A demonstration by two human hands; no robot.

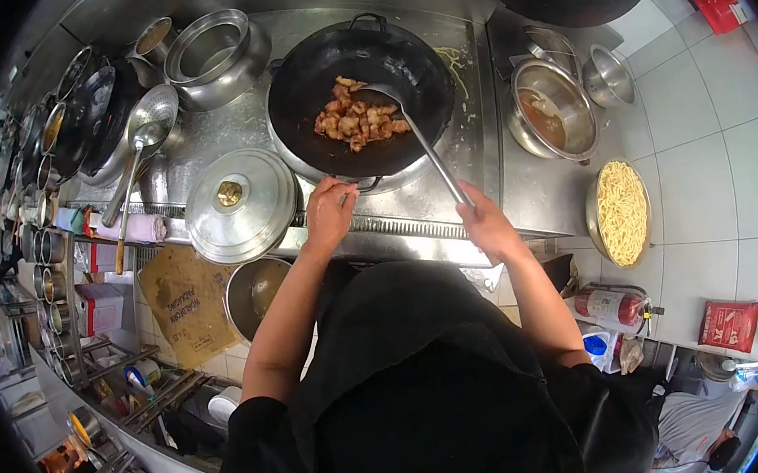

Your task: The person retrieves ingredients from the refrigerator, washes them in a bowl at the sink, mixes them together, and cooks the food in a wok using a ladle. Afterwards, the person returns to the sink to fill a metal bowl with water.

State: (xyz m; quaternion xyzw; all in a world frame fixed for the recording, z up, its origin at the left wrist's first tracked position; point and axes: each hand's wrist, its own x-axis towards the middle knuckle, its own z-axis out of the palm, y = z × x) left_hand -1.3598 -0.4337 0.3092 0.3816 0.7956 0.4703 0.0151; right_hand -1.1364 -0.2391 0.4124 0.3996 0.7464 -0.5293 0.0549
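Observation:
Browned chunks of meat point(356, 123) lie in the middle of a large black wok point(310, 166) on the steel range. My right hand point(488, 222) is closed around the handle of a long metal ladle point(425, 142). The ladle slants down into the wok, its head resting among the meat and partly hidden. My left hand point(330, 214) is at the near rim, beside the wok's front loop handle point(369, 184). Its fingers are half curled, with thumb and forefinger apart and nothing visible between them. To its left sits a domed metal lid point(241, 208) with a brass knob.
A steel pot point(210, 57) and a skimmer point(153, 121) stand at left. On the right are a bowl of brown liquid point(588, 105), a bowl of noodles point(622, 212) and a fire extinguisher point(610, 306). Cardboard point(186, 303) lies below the range. Another person point(702, 420) is at lower right.

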